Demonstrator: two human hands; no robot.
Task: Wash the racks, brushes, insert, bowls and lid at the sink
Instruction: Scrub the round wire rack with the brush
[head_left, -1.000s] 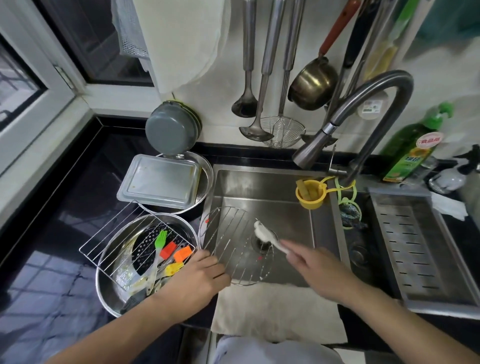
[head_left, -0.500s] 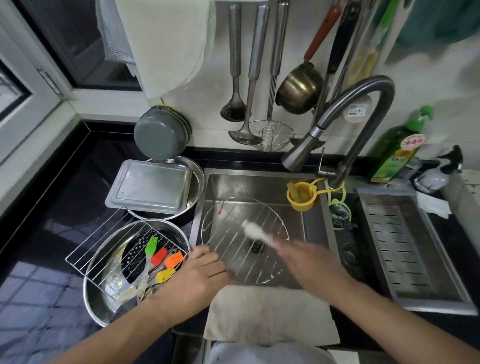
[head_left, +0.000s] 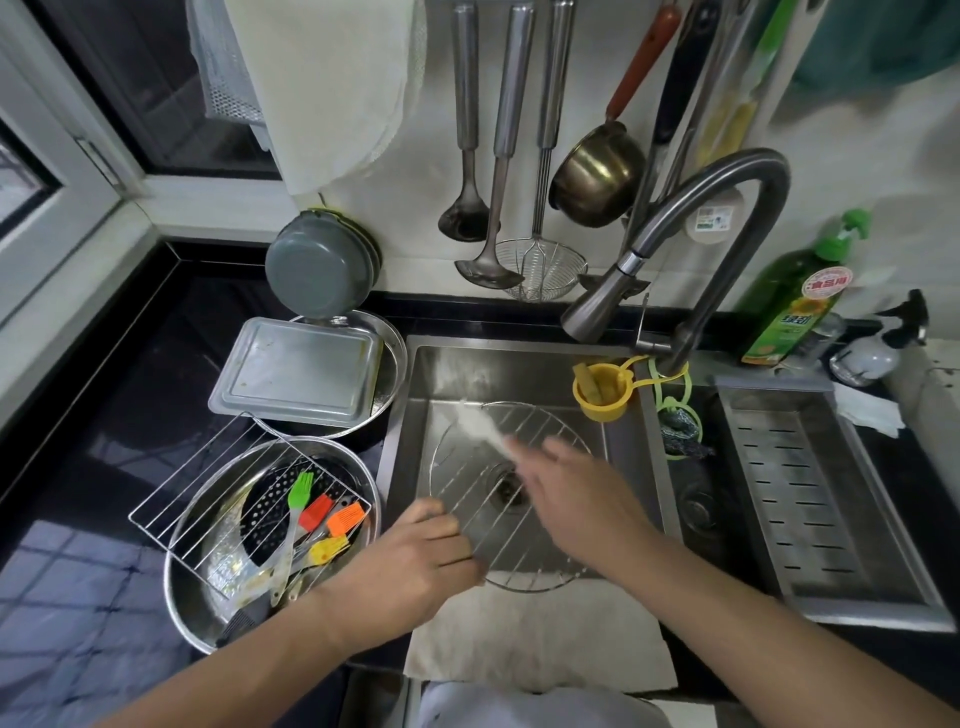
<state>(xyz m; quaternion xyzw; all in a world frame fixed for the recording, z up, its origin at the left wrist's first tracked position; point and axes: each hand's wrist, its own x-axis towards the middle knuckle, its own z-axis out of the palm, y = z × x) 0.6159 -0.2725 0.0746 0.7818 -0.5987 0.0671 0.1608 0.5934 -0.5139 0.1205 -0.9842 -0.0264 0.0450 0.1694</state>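
A round wire rack (head_left: 540, 431) lies nearly flat in the sink (head_left: 519, 374), over the drain. My left hand (head_left: 415, 561) grips its near-left rim. My right hand (head_left: 576, 499) holds a white scrub brush (head_left: 480, 428) whose blurred head lies on the rack's far-left wires. To the left, a steel bowl (head_left: 192, 587) holds a rectangular wire rack (head_left: 208, 483), a black perforated insert (head_left: 265, 514) and several coloured silicone brushes (head_left: 324, 514). Behind it a rectangular metal lid (head_left: 298, 374) rests on a second steel bowl (head_left: 392, 364).
The faucet (head_left: 691, 249) arches over the sink's right side beside a yellow cup (head_left: 602, 395). A drain tray (head_left: 810, 483) covers the right basin. A cloth (head_left: 540, 629) drapes over the sink's front edge. Ladles, a strainer and a small pot hang on the wall; a soap bottle (head_left: 795, 306) stands at the right.
The rack has dropped from tilted on its edge to nearly flat in the sink. The brush head has swept from the rack's middle towards its far-left side. My left hand has kept its grip.
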